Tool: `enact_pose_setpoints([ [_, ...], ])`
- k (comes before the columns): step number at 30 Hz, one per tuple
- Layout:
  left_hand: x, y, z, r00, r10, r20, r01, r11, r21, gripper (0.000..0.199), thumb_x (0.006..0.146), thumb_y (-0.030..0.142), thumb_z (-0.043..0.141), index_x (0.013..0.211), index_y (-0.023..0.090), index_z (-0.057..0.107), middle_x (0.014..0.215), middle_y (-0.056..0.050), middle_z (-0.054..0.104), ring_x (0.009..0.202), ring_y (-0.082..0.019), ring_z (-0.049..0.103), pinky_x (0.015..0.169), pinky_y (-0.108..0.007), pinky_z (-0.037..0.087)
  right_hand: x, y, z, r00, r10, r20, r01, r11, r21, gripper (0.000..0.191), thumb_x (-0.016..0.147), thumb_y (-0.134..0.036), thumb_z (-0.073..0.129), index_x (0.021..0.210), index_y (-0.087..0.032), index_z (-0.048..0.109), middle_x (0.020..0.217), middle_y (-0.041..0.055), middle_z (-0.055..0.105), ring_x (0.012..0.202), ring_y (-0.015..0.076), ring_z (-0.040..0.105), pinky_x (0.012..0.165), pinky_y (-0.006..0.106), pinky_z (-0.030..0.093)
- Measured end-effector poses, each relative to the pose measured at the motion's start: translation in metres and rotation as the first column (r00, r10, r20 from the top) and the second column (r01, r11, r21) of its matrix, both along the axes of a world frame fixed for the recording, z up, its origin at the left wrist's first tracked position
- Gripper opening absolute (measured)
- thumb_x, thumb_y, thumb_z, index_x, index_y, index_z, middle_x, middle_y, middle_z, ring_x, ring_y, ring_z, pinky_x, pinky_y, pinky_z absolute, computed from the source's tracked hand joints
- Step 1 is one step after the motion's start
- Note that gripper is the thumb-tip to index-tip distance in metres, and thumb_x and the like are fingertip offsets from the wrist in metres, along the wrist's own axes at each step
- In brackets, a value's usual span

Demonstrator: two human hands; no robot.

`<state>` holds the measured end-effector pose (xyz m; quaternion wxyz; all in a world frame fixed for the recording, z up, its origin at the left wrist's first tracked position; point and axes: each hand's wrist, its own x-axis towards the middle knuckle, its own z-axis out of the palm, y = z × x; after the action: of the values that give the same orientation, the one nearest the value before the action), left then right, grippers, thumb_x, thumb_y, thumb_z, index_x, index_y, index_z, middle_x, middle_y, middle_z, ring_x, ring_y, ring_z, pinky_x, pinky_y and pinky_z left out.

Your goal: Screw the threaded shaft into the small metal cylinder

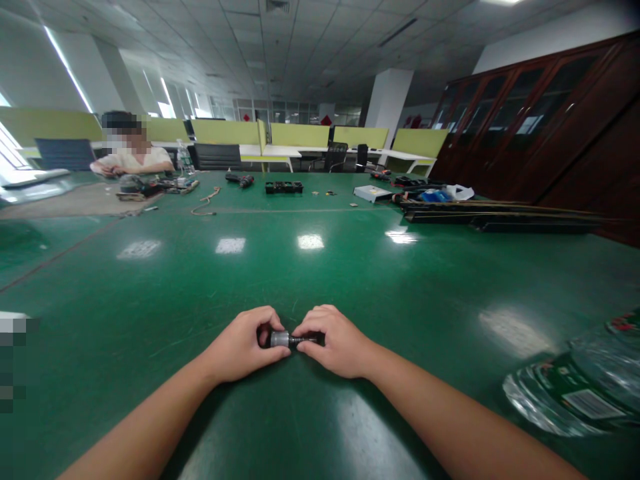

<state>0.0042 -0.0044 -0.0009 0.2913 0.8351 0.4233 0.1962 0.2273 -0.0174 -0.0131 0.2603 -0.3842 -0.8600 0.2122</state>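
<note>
Metal part (281,339) crosswise, shaft (294,341) rightward

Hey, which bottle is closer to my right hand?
The green-labelled bottle, cut off by the picture's right edge; the other bottle stands far across the table, beside a seated person.

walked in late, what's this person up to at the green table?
Both hands are working together just above or on the green table. The left hand grips a silver cylinder, while the right hand holds a thin dark rod in line with it; how the two join is too small to tell. A plastic bottle is off to the right. Across the table, another person sits at the far left.
</note>
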Motion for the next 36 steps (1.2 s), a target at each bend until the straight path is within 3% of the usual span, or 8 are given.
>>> enact_pose_setpoints([
  [36, 0.0, -0.0001, -0.0006, 1.0, 0.014, 0.005, -0.014, 1.0, -0.008, 0.02, 0.074, 0.029, 0.07, 0.085, 0.017, 0.058, 0.079, 0.0, 0.059, 0.065, -0.013, 0.052, 0.059, -0.023, 0.039, 0.0047, 0.0025, -0.0046, 0.996, -0.077, -0.046, 0.079, 0.996, 0.036, 0.01, 0.068, -0.019, 0.074, 0.073, -0.02, 0.066, 0.07, -0.0024, 0.064, 0.072, 0.0144, 0.056, 0.079, 0.032, 0.036],
])
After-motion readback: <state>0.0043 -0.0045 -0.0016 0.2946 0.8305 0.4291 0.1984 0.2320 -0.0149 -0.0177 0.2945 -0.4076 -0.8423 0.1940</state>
